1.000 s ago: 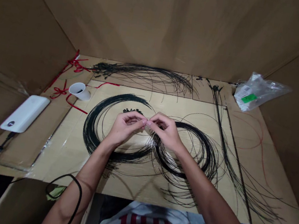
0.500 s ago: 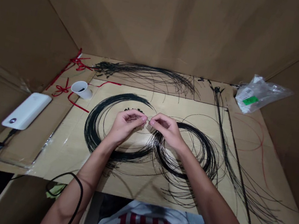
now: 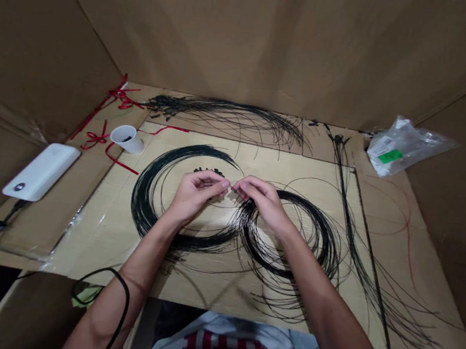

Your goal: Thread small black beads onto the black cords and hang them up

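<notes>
My left hand [image 3: 196,196] and my right hand [image 3: 262,202] meet at the fingertips above the middle of the board, pinching a thin black wire [image 3: 230,188]. A large coil of black wires [image 3: 139,201] curves around beneath my left hand. A second coil [image 3: 326,250] lies beneath and to the right of my right hand. Small black pieces [image 3: 209,171] sit just beyond my left fingers. Loose wire bundles stretch along the far edge [image 3: 226,108] and down the right side [image 3: 351,230].
A pale taped board [image 3: 106,237] lies on cardboard, with cardboard walls behind and beside it. A white cup [image 3: 127,139], red ribbon [image 3: 95,141], white power bank [image 3: 41,171] and plastic bag [image 3: 402,148] stand around it. A black cable [image 3: 121,310] crosses my left forearm.
My fingertips stay pinched together, with only small shifts in hand position. The whole scene sits slightly differently in view, and the wires and coils have not visibly moved.
</notes>
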`<action>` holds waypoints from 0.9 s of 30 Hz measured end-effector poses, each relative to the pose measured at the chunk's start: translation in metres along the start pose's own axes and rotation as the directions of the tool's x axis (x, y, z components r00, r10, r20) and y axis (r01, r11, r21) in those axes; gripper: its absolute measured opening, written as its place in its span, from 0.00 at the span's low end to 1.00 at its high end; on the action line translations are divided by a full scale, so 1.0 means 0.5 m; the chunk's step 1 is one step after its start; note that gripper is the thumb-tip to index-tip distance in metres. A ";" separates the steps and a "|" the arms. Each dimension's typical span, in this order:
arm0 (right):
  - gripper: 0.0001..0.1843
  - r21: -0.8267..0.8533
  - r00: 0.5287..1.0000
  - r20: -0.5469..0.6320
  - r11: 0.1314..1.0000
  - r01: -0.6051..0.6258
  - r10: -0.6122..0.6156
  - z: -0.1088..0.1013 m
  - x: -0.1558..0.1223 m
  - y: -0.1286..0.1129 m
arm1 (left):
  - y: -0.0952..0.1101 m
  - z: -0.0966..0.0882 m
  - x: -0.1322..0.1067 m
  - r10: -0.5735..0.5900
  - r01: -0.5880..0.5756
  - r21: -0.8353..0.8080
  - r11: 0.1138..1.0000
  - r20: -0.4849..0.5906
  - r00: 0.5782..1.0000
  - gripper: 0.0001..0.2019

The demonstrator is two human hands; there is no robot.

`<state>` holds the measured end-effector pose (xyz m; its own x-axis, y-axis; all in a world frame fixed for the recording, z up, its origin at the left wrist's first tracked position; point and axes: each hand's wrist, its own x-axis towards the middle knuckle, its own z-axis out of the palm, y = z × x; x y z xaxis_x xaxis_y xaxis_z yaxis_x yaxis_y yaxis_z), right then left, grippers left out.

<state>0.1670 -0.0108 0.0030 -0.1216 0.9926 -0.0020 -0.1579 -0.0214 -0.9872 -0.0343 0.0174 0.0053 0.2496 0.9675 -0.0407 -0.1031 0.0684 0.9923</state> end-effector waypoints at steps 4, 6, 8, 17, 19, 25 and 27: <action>0.18 -0.025 0.999 0.034 0.999 0.023 -0.022 -0.001 0.000 0.001 | 0.004 0.004 0.000 -0.004 0.004 0.000 1.000 0.007 1.000 0.17; 0.18 -0.036 0.999 0.049 0.999 0.020 -0.018 -0.001 -0.001 0.000 | 0.007 0.008 0.000 0.001 -0.001 -0.005 1.000 -0.004 1.000 0.17; 0.18 -0.045 0.999 0.053 0.999 0.012 -0.010 -0.001 -0.001 0.000 | 0.009 0.011 0.000 0.002 -0.003 -0.012 1.000 -0.021 1.000 0.17; 0.17 -0.041 0.999 0.008 0.998 0.039 -0.038 -0.001 0.003 0.014 | -0.002 0.014 0.003 -0.023 0.023 -0.026 0.999 0.016 1.000 0.18; 0.17 -0.048 0.999 0.010 0.998 0.039 -0.038 0.000 0.002 0.013 | -0.005 0.017 0.003 -0.045 0.046 -0.021 0.999 0.050 0.998 0.18; 0.11 -0.089 0.997 0.017 0.993 0.074 -0.072 0.004 0.000 0.014 | 0.001 0.026 -0.001 -0.032 0.032 -0.003 0.999 0.027 0.999 0.19; 0.08 -0.107 0.997 0.030 0.991 0.077 -0.074 0.003 0.000 0.018 | 0.004 0.026 0.000 -0.014 0.014 -0.010 1.000 0.001 1.000 0.19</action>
<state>0.1642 -0.0111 -0.0058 -0.1389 0.9874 0.0756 -0.0609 0.0676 -0.9958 -0.0221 0.0145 0.0086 0.2524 0.9661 -0.0549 -0.1089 0.0847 0.9904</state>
